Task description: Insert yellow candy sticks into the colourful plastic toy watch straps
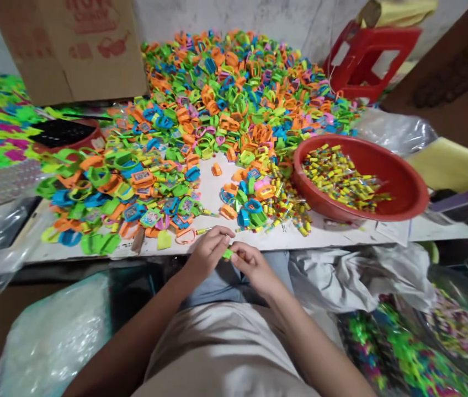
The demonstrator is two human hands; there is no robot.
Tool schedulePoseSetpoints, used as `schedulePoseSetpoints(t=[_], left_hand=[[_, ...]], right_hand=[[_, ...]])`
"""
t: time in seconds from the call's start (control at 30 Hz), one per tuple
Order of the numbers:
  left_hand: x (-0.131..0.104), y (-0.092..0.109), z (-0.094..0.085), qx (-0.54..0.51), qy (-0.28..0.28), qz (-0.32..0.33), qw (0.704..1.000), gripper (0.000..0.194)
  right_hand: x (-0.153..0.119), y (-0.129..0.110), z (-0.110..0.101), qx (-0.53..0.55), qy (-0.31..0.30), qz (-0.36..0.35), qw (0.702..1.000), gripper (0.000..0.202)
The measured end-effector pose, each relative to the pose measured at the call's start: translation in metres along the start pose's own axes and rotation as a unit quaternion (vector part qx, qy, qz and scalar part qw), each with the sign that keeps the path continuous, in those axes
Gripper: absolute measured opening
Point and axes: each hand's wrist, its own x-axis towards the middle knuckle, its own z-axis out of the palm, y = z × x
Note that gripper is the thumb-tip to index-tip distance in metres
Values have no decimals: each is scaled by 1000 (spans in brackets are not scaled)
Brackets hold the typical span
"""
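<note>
Just off the table's front edge, my left hand [208,252] and my right hand [255,269] meet over my lap. Both have their fingers closed on a small bright green plastic piece [228,254], mostly covered by the fingertips. Its exact kind is hard to make out, though its colour matches the green toy watches nearby. Toy watches [143,177] in orange, green and blue lie to the left of my hands, and a smaller cluster of toy watches [253,212] lies just beyond them. Small yellow tubes [290,204] are scattered to the right of that cluster.
A large heap of toy watches [234,88] covers the back of the table. On the right, a red basin [408,187] holds more yellow tubes. A cardboard box [93,55] stands at back left, a red stool [375,60] at back right. Plastic bags [56,331] lie below.
</note>
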Motion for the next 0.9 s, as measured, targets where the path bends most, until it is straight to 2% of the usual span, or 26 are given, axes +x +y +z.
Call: schedulePoseSetpoints(t=[0.07, 0.2, 0.27, 0.43, 0.7, 0.9], left_hand=[[-2, 4, -3, 15, -15, -14, 1000, 35], [-5, 13, -13, 10, -114, -2, 993, 33], [-5, 15, -16, -1, -136, 4, 991, 31], [-7, 16, -11, 0, -121, 11, 993, 29], [-11, 22, -9, -18, -136, -11, 991, 33], [-5, 13, -12, -46, -118, -60, 990, 40]], right_hand=[[-1, -1, -3, -11, -14, -1, 1000, 44], [-2, -8, -13, -34, -54, 6, 998, 45], [-2, -12, -17, -33, -72, 10, 997, 45], [-4, -18, -21, -60, -74, 14, 995, 45], [-10, -24, -18, -117, -87, -7, 989, 42], [-10, -8, -10, -52, -21, 3, 998, 44]])
